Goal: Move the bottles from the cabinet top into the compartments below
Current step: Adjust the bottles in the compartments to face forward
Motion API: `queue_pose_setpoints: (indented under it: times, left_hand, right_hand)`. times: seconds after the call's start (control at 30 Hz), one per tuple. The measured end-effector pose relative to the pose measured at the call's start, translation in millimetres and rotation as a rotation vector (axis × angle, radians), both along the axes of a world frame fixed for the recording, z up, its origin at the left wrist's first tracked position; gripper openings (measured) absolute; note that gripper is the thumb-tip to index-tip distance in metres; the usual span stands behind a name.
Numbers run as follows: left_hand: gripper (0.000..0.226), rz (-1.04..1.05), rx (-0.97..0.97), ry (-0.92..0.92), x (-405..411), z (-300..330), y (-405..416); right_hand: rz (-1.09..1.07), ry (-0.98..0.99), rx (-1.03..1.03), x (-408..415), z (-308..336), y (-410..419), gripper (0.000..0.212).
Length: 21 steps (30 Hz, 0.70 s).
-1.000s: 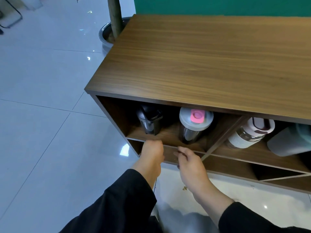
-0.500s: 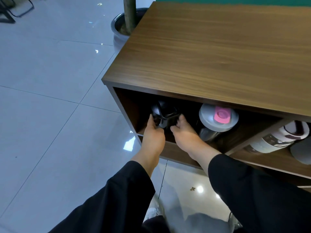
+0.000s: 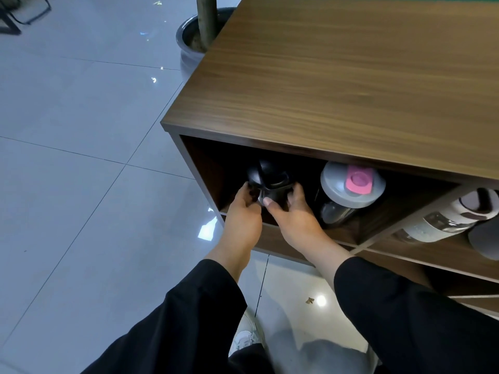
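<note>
A black-lidded bottle [image 3: 270,178] stands in the left compartment of the wooden cabinet [image 3: 337,85]. My left hand [image 3: 244,211] grips its left side and my right hand [image 3: 293,214] grips its right side. Beside it in the same compartment stands a bottle with a grey lid and pink cap [image 3: 351,184]. In the compartment to the right lies a white-capped clear bottle [image 3: 445,217], with a grey bottle [image 3: 486,238] partly cut off at the frame edge. No bottle shows on the cabinet top.
A metal pot with a tree trunk [image 3: 198,28] stands on the floor behind the cabinet's left corner. Glossy grey floor tiles [image 3: 81,157] spread to the left. Lower compartments [image 3: 459,284] sit under the shelf. My shoe [image 3: 247,336] shows below.
Both hands rose from the shelf's front edge into the left compartment and closed on the black-lidded bottle. The view shifted left and closer.
</note>
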<state>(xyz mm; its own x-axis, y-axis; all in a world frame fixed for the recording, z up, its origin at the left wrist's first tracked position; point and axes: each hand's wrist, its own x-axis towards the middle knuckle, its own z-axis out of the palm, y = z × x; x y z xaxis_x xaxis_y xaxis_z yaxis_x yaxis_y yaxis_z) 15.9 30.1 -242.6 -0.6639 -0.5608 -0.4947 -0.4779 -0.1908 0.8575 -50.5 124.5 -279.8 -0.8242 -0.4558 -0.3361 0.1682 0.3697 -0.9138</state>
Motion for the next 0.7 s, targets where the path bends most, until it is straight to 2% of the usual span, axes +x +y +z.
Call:
queue_pose_setpoints:
  times: [0.03,0.1,0.17,0.27,0.37,0.53,0.63,0.7]
  left_hand:
    - [0.05,0.022,-0.026,-0.013,2,1,0]
    - [0.035,0.08,-0.081,-0.028,6,3,-3]
    - [0.033,0.115,-0.136,-0.027,5,2,-8]
    - [0.053,0.039,-0.098,-0.012,-2,-1,-11]
    - [0.059,-0.08,-0.062,-0.005,-1,-4,-6]
    - [0.052,-0.033,-0.069,0.007,5,-5,-8]
    - [0.045,-0.024,-0.089,0.009,5,-4,-6]
    - [0.05,-0.026,-0.096,0.035,4,-5,-7]
  right_hand:
    - [-0.017,0.006,0.004,-3,1,1,0.08]
    - [-0.025,0.014,0.032,-8,-1,3,0.098]
    - [0.006,0.019,0.055,-10,-5,6,0.105]
    - [0.027,0.04,0.077,-9,-8,9,0.1]
    - [0.05,0.088,0.067,-8,-7,8,0.095]
    - [0.104,0.137,0.108,-8,-12,10,0.07]
    - [0.104,0.135,0.131,-6,-13,11,0.069]
    - [0.102,0.127,0.11,-5,-13,10,0.069]
